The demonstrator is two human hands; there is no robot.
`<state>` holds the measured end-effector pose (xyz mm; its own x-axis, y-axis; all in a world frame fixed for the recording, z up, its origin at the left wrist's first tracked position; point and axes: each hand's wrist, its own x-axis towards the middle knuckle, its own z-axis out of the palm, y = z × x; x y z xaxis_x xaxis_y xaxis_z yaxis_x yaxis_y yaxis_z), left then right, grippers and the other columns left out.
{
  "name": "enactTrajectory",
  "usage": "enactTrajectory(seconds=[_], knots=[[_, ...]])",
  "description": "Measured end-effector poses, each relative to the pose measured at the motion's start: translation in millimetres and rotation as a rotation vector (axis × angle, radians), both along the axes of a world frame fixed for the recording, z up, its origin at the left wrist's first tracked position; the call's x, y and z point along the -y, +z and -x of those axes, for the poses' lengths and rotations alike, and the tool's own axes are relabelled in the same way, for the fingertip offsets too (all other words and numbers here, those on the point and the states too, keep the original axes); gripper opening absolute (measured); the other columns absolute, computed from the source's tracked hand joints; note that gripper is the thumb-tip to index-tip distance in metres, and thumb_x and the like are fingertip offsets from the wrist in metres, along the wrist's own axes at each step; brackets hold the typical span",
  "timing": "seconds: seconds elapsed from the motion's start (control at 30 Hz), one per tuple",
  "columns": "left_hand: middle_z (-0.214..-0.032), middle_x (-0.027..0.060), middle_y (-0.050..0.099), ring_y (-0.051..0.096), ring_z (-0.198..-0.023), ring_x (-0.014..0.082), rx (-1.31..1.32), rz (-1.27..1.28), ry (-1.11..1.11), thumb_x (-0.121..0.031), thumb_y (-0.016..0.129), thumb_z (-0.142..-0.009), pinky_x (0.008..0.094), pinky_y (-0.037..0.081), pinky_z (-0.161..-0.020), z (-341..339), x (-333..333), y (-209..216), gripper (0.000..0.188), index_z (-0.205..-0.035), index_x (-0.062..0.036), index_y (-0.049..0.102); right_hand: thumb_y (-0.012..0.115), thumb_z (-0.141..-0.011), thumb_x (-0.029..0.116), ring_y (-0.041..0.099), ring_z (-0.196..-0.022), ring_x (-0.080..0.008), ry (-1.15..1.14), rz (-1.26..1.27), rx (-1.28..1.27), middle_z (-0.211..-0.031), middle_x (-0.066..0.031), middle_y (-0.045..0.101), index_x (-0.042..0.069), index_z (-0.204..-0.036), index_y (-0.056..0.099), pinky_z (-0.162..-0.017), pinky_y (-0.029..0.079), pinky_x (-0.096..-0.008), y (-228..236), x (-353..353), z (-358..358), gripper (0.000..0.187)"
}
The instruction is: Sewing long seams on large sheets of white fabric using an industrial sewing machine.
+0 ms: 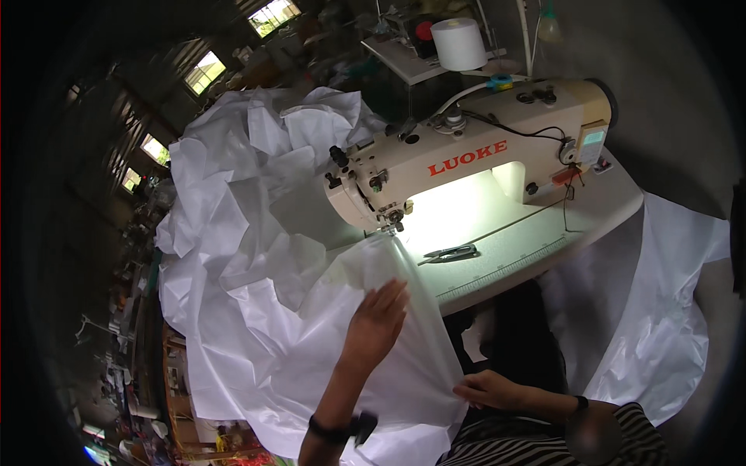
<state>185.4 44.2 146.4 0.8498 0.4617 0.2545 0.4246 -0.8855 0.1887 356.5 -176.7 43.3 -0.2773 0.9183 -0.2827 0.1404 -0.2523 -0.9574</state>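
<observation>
A large crumpled sheet of white, slightly shiny material (256, 342) spreads over the left of the sewing machine table, and one part of it runs up to the needle area of a white sewing machine (466, 147). My left hand (378, 318) rests flat on the sheet just in front of the needle, fingers stretched out and holding nothing. Lower right, my right hand (491, 389) pinches the sheet's edge, which runs in a taut line from there to the presser foot. The fingertips of that hand are partly hidden by the material.
Thread snips (449, 254) lie on the machine bed (505, 248), right of the needle. A white thread cone (458, 45) stands behind the machine. More white sheet (660, 311) hangs at the right beyond the table edge. A small control box (593, 144) sits on the machine's right end.
</observation>
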Motion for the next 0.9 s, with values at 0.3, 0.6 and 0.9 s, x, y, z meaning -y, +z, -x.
enactTrajectory(seconds=[0.3,0.6,0.9], knots=[[-0.149,0.0052,0.044,0.035,-0.141,0.0280,-0.123,-0.088,0.135,-0.032,0.068,-0.085,0.0568,0.026,-0.113,-5.3,-13.8,-60.5,0.057,-0.137,-0.0140,0.053,0.048,-0.103,0.025,0.062,-0.092,-0.0155,-0.495,-0.035,-0.141,-0.099,-0.0090,0.066,-0.001,-0.108,0.063,-0.086,0.049,-0.0308,-34.4,-27.3,-9.4,0.031],[-0.143,0.0046,0.048,0.040,-0.136,0.0281,-0.115,-0.094,0.104,-0.025,0.071,-0.082,0.0533,0.030,-0.112,-0.2,-18.2,-50.9,0.053,-0.132,-0.0172,0.055,0.054,-0.100,0.021,0.065,-0.098,-0.0258,-0.351,-0.005,0.018,-0.106,-0.0180,0.066,-0.002,-0.123,0.057,-0.087,0.049,-0.0339,-8.3,-32.1,2.1,0.032],[-0.133,0.0091,0.059,0.053,-0.124,0.0306,0.145,-0.005,0.042,-0.015,0.066,-0.078,0.0475,0.039,-0.106,-27.1,-29.3,-52.4,0.025,-0.100,-0.0043,0.059,0.055,-0.094,0.016,0.068,-0.065,-0.0328,-0.504,-0.535,0.528,-0.084,-0.0163,0.069,-0.002,-0.135,0.050,-0.060,0.055,-0.0383,21.0,-99.5,5.1,0.045]])
